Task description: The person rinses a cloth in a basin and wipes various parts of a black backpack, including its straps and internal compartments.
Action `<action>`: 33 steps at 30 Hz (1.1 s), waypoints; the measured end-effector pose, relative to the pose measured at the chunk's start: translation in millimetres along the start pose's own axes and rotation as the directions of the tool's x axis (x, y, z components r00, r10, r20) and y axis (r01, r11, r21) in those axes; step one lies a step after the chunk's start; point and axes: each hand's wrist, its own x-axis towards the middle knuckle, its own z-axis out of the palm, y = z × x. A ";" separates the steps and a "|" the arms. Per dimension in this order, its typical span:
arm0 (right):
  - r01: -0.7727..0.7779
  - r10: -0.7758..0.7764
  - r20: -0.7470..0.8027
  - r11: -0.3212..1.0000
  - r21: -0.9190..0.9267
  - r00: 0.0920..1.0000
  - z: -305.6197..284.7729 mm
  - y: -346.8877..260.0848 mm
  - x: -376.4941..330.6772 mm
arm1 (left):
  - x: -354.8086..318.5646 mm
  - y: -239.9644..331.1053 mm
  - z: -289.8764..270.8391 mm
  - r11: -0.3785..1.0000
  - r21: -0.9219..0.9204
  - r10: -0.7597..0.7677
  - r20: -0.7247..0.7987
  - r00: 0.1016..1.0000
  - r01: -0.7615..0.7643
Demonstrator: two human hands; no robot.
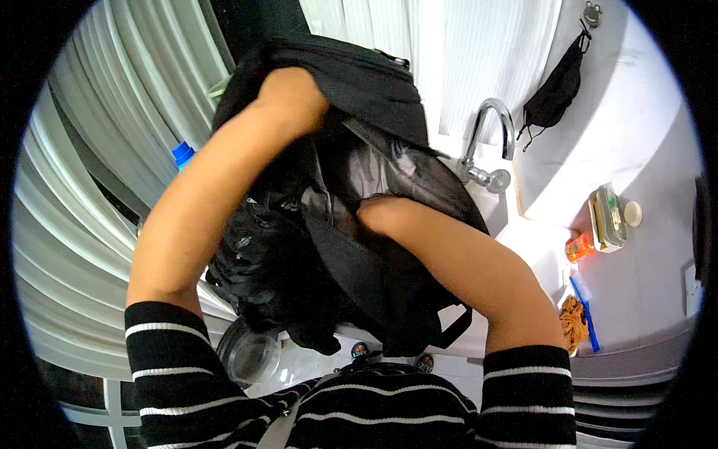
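Bag of soft black fabric (366, 292), grey-lined, gapes open around both wrists — your left hand (295, 91) tucked under its far flap, your right hand (378, 214) sunk into its mouth. Fingers hidden — can't tell whether either grips. Curved chrome faucet (479, 176) stands right.

Count by kind:
One black bag (374, 288), one tap (496, 179), one face mask (556, 91), one blue brush (588, 310), one blue cap (182, 153) and two forearms (196, 202) were counted.
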 end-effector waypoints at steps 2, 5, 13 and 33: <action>-0.019 0.019 -0.018 1.000 0.022 1.000 22.8 6.2 16.2 | -4.4 -16.3 20.6 0.999 -0.028 0.030 -0.111 0.993 -0.033; 0.037 -0.039 -0.106 0.999 -0.020 0.994 6.4 2.5 -22.1 | -8.8 -2.3 13.6 0.998 -0.051 -0.033 0.009 0.999 0.033; 0.435 0.043 -0.434 -0.035 0.900 0.900 -34.4 4.3 -87.6 | 7.4 29.1 -35.4 0.910 -0.406 0.189 0.224 0.956 -0.085; 0.136 0.070 -0.157 0.240 0.961 0.985 14.8 21.1 -95.6 | -7.4 66.4 -65.9 0.783 -0.564 0.410 0.153 0.899 -0.261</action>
